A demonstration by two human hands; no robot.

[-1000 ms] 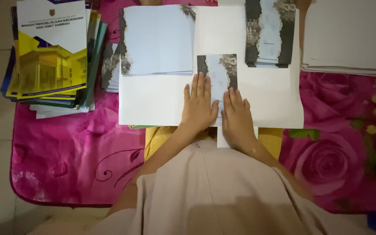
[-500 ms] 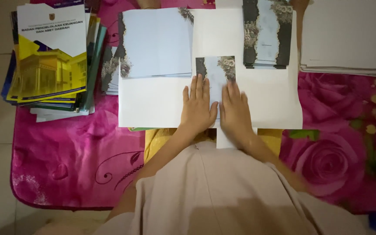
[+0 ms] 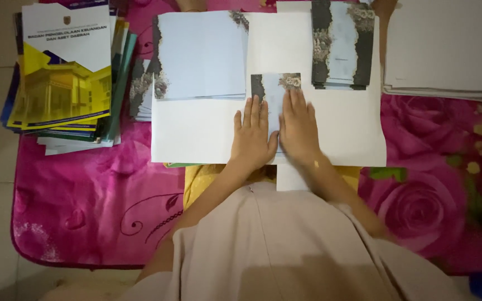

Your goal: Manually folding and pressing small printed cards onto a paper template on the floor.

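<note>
two hands, left hand (image 3: 254,136) and right hand (image 3: 298,129), lie flat side by side, fingers straight, gripping nothing, pressing one small pale blue card (image 3: 275,89) at the middle of one white sheet (image 3: 196,131). two card stacks sit far: left stack (image 3: 199,56), right stack (image 3: 341,44). one booklet pile (image 3: 65,72) lies far left.

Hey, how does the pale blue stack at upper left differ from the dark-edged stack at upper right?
The blue stack lies wide, lengthwise across, and is mostly plain pale blue with dark floral trim only along its left edge and top right corner. The dark-edged stack stands taller than wide and is narrower, with dark bands down both sides of a pale centre. Both rest on the white sheet, beyond the hands, and share the same blue and floral pattern.
</note>
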